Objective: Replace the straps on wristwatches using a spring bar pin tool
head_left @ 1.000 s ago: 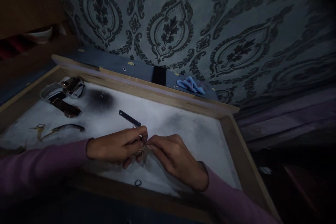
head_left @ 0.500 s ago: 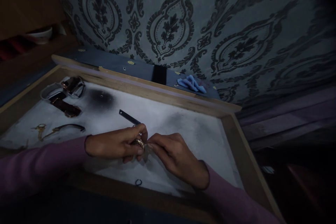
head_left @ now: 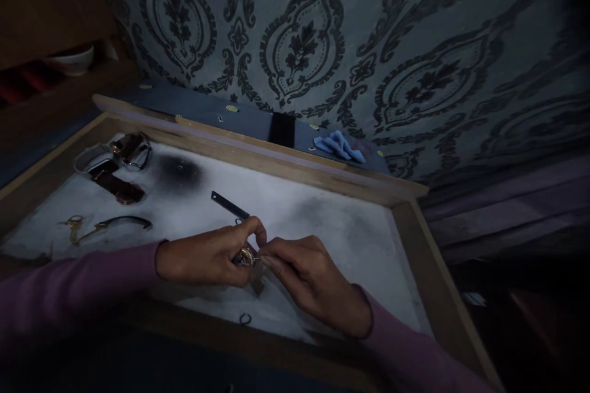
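Observation:
My left hand is closed round a small round gold-coloured watch case, held above the white sheet. My right hand pinches a thin pin-like metal piece between thumb and forefinger. That piece meets the right edge of the watch case; whether it is inserted there I cannot tell. Just behind my left fingers lies a flat dark metal strip with a hole at one end. Nearer to me sits a small dark open ring.
A wooden-rimmed tray surrounds the work surface. At its left lie watches with brown straps and a gold-coloured watch with a dark curved strap. Behind the rim are a black flat object and a blue cloth.
My left fingers have shifted and the watch case has turned, so more of its round face shows. My right hand keeps its pinch at the case's edge. The view has moved slightly.

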Demonstrator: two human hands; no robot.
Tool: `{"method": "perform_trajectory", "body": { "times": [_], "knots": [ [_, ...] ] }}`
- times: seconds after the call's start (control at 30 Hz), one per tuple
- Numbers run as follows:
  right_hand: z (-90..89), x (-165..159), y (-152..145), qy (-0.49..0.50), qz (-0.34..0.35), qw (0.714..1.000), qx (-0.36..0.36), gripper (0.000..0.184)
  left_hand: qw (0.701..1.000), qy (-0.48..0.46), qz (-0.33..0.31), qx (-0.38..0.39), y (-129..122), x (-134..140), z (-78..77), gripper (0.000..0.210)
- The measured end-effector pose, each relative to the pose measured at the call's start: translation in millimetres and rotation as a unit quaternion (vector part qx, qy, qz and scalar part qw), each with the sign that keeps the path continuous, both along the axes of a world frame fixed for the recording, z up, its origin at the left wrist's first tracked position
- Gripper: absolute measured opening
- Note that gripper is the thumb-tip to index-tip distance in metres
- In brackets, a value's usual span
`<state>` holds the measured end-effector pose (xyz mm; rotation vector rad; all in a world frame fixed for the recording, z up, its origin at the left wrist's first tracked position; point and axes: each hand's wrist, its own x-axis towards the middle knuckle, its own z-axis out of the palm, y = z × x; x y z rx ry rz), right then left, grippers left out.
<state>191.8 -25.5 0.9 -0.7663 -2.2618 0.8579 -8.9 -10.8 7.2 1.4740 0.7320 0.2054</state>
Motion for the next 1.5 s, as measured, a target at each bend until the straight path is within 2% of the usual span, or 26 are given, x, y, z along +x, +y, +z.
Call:
{"method": "perform_trajectory", "body": {
  "times": [0.47, 0.63, 0.7, 0.87, 0.97, 1.03, 1.17, 1.23, 1.4, 1.5],
  "knots": [
    [0.9, -3.3, -5.5, 0.021, 0.014, 1.000, -0.017, 0.022, 0.998, 0.001, 0.002, 0.059, -1.5, 1.1, -6.6, 0.029],
    [2.3, -5.3, -6.0, 0.032, 0.012, 0.999, -0.032, 0.022, 0.997, 0.010, -0.009, 0.070, -0.9, 1.3, -4.0, 0.028],
    [2.2, -5.3, -6.4, 0.029, 0.013, 0.999, -0.015, 0.022, 0.997, 0.015, -0.016, 0.069, -0.5, 1.5, -1.5, 0.028],
    [0.2, -3.8, -8.3, -0.008, 0.022, 0.997, 0.079, 0.024, 0.999, 0.014, -0.029, 0.037, 0.5, 1.0, 3.3, 0.027],
    [-0.5, -3.7, -8.9, -0.004, 0.021, 0.994, 0.104, 0.027, 0.999, 0.004, -0.027, 0.017, 0.6, 0.2, 3.2, 0.028],
    [0.3, -4.4, -8.4, 0.003, 0.019, 0.996, 0.090, 0.026, 1.000, -0.003, -0.024, 0.015, 0.6, -0.1, 2.5, 0.026],
    [2.9, -6.1, -6.5, 0.030, 0.030, 0.999, -0.014, 0.026, 0.999, -0.006, -0.028, 0.039, 0.4, -0.3, 1.5, 0.026],
    [2.8, -6.3, -6.3, 0.033, 0.033, 0.999, -0.027, 0.026, 0.998, -0.001, -0.031, 0.056, 0.3, -0.3, 1.8, 0.027],
    [-1.8, -5.2, -8.4, 0.014, 0.018, 0.996, 0.083, 0.023, 0.999, 0.009, -0.029, 0.024, -0.2, -0.1, 3.6, 0.027],
    [-1.4, -5.7, -8.1, 0.036, 0.016, 0.997, 0.067, 0.021, 0.999, 0.004, -0.024, 0.029, -0.2, -0.5, 3.5, 0.025]
  ]
}}
